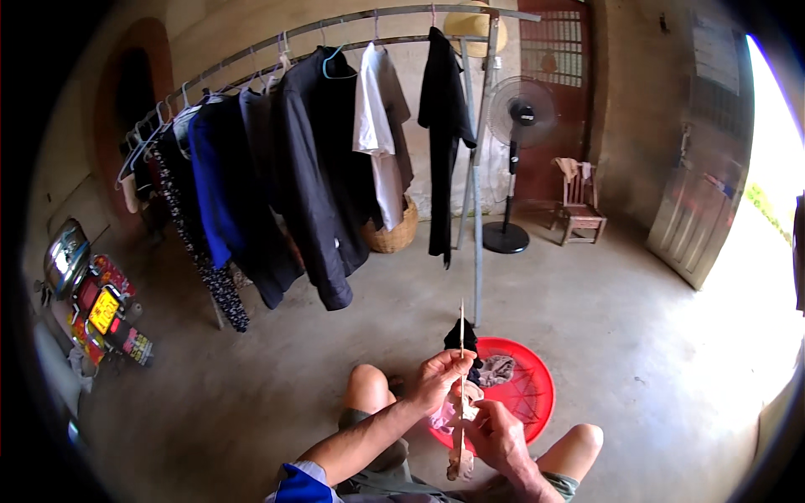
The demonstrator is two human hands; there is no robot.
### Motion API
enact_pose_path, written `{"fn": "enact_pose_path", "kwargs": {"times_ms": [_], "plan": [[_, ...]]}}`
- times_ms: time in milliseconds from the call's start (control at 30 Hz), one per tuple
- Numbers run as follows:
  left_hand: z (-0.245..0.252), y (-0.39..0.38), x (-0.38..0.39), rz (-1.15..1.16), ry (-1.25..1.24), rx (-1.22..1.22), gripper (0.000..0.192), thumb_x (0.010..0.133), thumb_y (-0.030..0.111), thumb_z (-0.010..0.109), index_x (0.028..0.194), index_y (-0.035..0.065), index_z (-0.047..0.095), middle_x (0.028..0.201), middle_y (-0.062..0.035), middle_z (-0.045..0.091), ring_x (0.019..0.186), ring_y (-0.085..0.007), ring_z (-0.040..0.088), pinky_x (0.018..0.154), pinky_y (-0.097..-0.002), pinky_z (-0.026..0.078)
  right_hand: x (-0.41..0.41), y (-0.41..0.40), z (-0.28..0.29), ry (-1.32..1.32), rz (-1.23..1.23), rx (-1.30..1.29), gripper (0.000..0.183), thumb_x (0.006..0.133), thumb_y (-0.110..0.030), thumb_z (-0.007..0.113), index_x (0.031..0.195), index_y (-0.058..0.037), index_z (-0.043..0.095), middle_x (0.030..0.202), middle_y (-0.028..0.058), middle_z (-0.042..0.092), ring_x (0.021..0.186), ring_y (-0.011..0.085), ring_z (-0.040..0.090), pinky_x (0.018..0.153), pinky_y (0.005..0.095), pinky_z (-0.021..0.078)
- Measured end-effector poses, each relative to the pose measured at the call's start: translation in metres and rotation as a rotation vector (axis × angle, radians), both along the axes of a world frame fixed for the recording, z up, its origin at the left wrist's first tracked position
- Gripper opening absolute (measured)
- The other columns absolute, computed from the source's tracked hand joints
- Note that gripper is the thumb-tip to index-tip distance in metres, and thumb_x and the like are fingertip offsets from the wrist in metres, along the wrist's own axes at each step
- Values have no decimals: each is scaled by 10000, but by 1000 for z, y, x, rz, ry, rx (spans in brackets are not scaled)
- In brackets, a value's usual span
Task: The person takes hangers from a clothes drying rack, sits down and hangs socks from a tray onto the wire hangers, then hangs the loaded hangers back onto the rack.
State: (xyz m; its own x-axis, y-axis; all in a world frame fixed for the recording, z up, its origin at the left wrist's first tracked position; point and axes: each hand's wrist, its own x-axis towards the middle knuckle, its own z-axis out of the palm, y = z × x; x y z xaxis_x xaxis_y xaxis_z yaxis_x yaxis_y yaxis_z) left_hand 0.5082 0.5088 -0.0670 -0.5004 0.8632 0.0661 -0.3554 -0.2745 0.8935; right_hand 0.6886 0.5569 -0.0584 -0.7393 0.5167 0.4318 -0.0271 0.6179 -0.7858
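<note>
My left hand (440,377) is closed around a thin, pale stick (463,327) that points up and away from me. Lower down, the fingers of my right hand (500,437) pinch the same stick, where a crumpled beige cloth or paper strip (461,464) hangs along it; which material it is, I cannot tell. Beneath both hands lies a red plastic basin (542,386). In or at the basin are a black cloth (457,333), a grey-brown cloth (498,371) and a pink cloth (442,418).
A metal clothes rack (478,251) with hanging garments (314,188) stands ahead. Behind it are a wicker basket (393,234), a pedestal fan (506,237) and a small wooden chair (582,214). A motorcycle (94,302) is at left, an open metal door (701,188) at right.
</note>
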Motion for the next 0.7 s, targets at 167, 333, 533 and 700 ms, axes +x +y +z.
{"fn": "enact_pose_path", "kwargs": {"times_ms": [167,333,533,700], "plan": [[0,-10,0,6,13,-19,167,950,197,597,1063,77,621,761,43,516,592,-31,482,551,-184,425,3,41,-23,45,-26,-18,259,804,-37,693,1023,19,566,728,92,618,558,136,601,493,265,477],[-17,-17,-17,69,-14,-73,162,947,195,602,1065,88,627,766,40,517,586,-35,465,527,-183,394,-11,99,-80,-81,-58,-54,186,822,-77,662,971,12,594,731,145,631,617,228,646,551,318,515],[-23,-11,-37,77,-77,-122,176,969,164,557,1100,59,609,771,22,534,612,-50,486,533,-196,402,-12,121,-136,-212,-61,-93,152,813,-59,657,934,10,594,714,142,626,611,239,642,551,324,509],[-32,-9,-63,90,-80,-137,186,983,130,508,1108,13,582,772,-49,538,674,-128,522,556,-258,454,-41,120,-138,-320,75,-185,154,808,-49,655,933,21,600,776,185,642,695,310,672,610,362,540]]}}
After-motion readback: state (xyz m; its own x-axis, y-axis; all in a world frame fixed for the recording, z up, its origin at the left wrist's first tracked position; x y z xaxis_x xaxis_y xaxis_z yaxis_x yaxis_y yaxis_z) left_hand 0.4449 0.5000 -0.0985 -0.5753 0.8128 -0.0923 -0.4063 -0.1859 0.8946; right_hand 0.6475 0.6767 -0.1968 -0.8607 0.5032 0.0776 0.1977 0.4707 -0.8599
